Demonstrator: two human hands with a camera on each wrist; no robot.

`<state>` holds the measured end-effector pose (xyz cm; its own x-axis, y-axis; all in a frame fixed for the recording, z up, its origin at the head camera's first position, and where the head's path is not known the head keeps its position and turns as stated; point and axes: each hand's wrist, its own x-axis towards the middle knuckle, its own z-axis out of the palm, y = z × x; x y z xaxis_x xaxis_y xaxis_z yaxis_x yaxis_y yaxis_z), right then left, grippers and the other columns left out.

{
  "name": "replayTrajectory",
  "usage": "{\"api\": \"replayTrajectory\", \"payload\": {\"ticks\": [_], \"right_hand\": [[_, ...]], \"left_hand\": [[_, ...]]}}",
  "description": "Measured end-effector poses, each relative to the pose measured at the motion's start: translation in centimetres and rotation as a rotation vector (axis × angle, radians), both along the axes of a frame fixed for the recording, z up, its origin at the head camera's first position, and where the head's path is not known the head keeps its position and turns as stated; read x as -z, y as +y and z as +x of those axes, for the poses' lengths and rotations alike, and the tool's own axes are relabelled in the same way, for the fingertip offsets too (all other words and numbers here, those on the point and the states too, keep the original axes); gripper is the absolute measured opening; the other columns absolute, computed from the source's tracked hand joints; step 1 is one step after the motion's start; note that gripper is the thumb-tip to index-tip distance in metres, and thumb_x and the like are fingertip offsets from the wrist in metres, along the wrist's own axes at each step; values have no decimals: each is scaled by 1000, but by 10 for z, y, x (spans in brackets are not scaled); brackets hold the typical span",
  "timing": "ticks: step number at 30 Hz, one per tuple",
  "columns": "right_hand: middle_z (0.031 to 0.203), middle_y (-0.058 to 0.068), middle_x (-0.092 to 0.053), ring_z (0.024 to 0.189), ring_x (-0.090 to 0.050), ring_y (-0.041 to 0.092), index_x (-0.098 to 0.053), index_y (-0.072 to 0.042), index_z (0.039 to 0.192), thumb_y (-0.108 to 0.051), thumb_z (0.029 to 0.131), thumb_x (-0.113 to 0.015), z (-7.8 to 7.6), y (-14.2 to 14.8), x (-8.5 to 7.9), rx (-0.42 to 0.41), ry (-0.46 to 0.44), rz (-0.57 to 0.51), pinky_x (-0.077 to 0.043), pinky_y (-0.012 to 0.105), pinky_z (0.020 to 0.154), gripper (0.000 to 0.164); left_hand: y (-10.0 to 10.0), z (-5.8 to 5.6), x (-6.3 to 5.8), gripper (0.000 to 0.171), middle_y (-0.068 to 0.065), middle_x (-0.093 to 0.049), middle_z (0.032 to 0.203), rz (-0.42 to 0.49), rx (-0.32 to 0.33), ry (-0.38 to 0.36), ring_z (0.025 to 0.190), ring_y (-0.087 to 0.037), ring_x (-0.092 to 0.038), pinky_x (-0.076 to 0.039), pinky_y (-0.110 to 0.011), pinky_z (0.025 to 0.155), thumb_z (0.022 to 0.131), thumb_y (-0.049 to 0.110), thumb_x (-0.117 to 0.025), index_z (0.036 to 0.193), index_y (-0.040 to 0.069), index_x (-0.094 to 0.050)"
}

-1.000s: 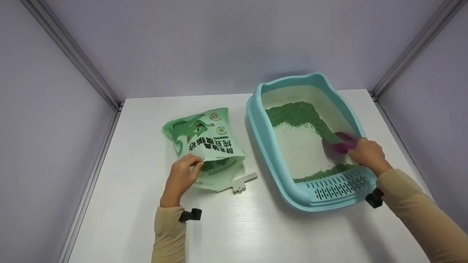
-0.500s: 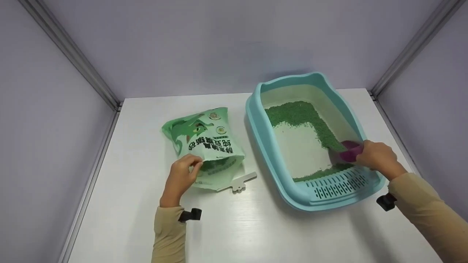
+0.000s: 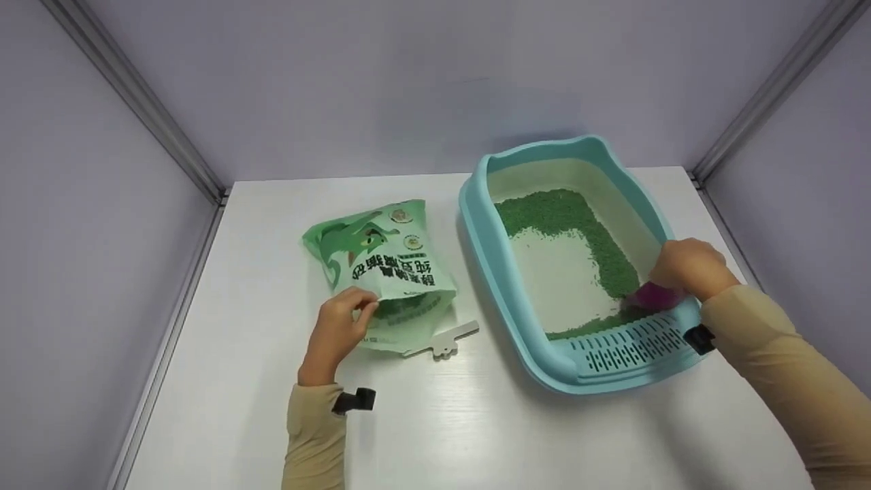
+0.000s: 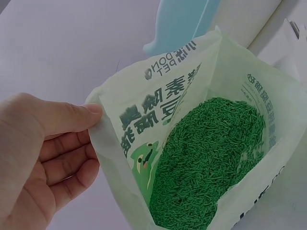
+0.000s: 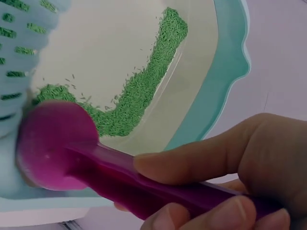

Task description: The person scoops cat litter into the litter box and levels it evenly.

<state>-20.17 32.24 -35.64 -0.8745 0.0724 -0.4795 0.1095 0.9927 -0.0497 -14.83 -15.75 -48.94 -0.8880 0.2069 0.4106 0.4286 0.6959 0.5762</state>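
My left hand [image 3: 342, 322] pinches the rim of a green cat litter bag [image 3: 383, 257] between thumb and fingers. In the left wrist view the bag's mouth gapes, and green litter pellets [image 4: 206, 158] fill the inside. My right hand [image 3: 691, 267] grips the handle of a purple scoop [image 5: 57, 146], low in the front right corner of the blue litter box [image 3: 500, 272]. The scoop's bowl lies tipped over, its rounded back toward the right wrist camera, so its inside is hidden. A band of green litter [image 3: 602, 252] runs along the box's back and right side down to the scoop.
A pale flat clip-like piece [image 3: 446, 342] lies on the white table [image 3: 422, 435], partly against the bag's lower edge. The box has a slotted step [image 3: 626, 346] at its front. Grey walls with metal corner posts [image 3: 136, 102] enclose the table.
The right hand first drew the scoop rightward and nearer, then turned it over as litter spilled out along the box's right side. The left hand and bag stay put.
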Motion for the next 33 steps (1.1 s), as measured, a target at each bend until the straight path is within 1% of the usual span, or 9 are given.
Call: {"api": "replayTrajectory", "payload": {"ticks": [3,5,9,11,13,17,20,27,33], "right_hand": [[72,14,-49,64,-46,25,-52,2,76,-12,72,-54,-8,-7,-8,-31,2,47,-40,29,50,15],[70,11,-48,63,-45,23,-51,-1,73,-11,71,-53,-12,-11,-12,-49,5,76,-39,28,50,11],[74,14,-49,65,-45,25,-54,3,81,-16,74,-59,-16,-13,-13,-33,16,72,-41,30,51,21],[76,16,-49,66,-46,26,-55,5,86,-21,75,-63,-16,-11,-10,-10,36,39,-41,31,51,29],[78,17,-50,67,-47,27,-55,5,88,-23,76,-64,-15,-8,-4,10,56,5,-41,31,51,32],[82,20,-54,69,-51,30,-55,8,95,-19,78,-62,-12,0,5,36,87,-43,-40,31,51,33],[85,22,-55,71,-51,31,-54,11,101,-15,78,-61,-10,3,5,37,74,-48,-41,30,52,35],[82,21,-55,69,-49,29,-55,11,95,-18,77,-66,-6,-2,-5,-3,30,3,-41,31,53,36],[76,16,-52,66,-48,27,-56,7,87,-20,81,-60,-2,-3,-5,-33,34,-4,-39,31,50,28]], "left_hand": [[1,0,1,6,-8,-69,85,2,2,7,77,-16,-64,-55,-30,69,90,9,-66,89,5,-70],[2,0,1,7,-7,-69,86,-3,3,6,77,-16,-64,-54,-30,69,90,10,-66,90,5,-70],[2,1,0,6,-7,-69,87,2,1,-4,78,-17,-64,-55,-33,70,90,10,-66,90,6,-69],[1,1,-1,5,-7,-70,88,9,2,-5,78,-17,-64,-55,-34,70,89,9,-66,90,5,-70],[1,1,0,5,-7,-70,88,15,3,-4,78,-17,-64,-55,-35,70,89,8,-66,90,5,-70],[1,0,0,4,-7,-70,87,16,2,-9,78,-17,-64,-55,-34,69,88,6,-67,90,5,-70],[2,0,-1,4,-8,-69,86,13,0,-5,77,-17,-64,-54,-33,69,87,5,-68,90,6,-70],[2,0,0,4,-8,-69,86,6,2,4,77,-17,-64,-55,-33,69,88,7,-68,90,4,-70],[2,0,1,5,-8,-69,86,-1,0,-3,77,-17,-63,-54,-34,69,88,7,-67,90,3,-69]]}}
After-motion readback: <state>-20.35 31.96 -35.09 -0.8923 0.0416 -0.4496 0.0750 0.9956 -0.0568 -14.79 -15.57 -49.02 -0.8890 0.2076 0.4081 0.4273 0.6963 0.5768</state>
